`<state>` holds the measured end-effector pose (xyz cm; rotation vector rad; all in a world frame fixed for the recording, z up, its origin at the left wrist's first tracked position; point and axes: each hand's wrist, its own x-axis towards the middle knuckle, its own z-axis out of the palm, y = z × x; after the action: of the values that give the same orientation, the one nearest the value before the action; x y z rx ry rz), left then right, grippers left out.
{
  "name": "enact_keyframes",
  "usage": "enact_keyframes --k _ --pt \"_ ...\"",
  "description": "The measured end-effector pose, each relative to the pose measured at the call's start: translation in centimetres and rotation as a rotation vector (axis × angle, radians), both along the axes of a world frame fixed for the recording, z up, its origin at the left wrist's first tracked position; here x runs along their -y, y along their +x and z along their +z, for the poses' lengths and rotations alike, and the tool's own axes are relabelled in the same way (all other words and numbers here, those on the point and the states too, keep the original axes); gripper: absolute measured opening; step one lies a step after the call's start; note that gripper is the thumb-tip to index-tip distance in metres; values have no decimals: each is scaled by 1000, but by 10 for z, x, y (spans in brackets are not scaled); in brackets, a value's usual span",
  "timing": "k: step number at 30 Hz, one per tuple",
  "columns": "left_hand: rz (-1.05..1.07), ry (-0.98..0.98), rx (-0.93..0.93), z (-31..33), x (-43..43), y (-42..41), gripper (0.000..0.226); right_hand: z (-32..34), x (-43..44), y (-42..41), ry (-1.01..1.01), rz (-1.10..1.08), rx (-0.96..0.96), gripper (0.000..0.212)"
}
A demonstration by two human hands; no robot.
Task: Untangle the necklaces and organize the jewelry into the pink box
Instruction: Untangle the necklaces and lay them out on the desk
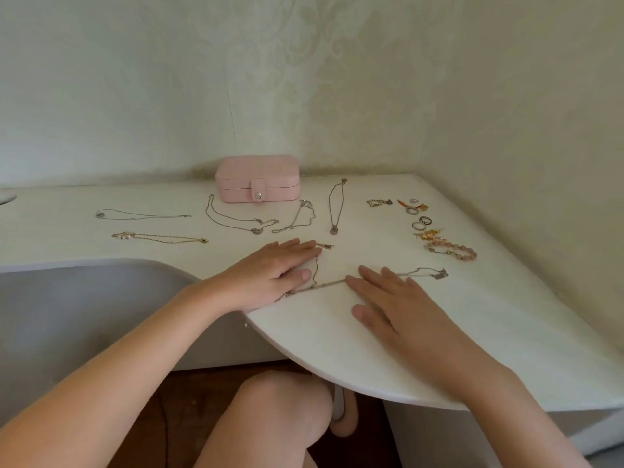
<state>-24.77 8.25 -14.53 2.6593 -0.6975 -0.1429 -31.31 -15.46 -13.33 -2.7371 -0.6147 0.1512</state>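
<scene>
Both hands lie flat with straight fingers near the table's (489, 332) front edge, left hand (270, 271) and right hand (398, 309) resting on a silver necklace (324, 285) stretched between them. The pink box (257, 179) sits closed at the back edge, with other necklaces (236, 221) spread before it.

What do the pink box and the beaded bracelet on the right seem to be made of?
The pink box looks like matte faux leather: a faint quilted texture, a strap with a shiny metal snap. The beaded bracelet has glossy, translucent pinkish beads, perhaps glass or stone; which one cannot be told.
</scene>
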Motion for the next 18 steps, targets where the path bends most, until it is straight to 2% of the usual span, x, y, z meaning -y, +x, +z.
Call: enact_keyframes --k 8,12,18 --pt "196 204 -2 1 -19 -12 63 -7 24 -17 -209 -338 5 68" --pt "306 239 5 0 -18 -17 71 -9 30 -24 -235 -472 30 72" --pt "424 289 -13 4 -14 -26 85 -11 43 -27 -261 -651 20 64"
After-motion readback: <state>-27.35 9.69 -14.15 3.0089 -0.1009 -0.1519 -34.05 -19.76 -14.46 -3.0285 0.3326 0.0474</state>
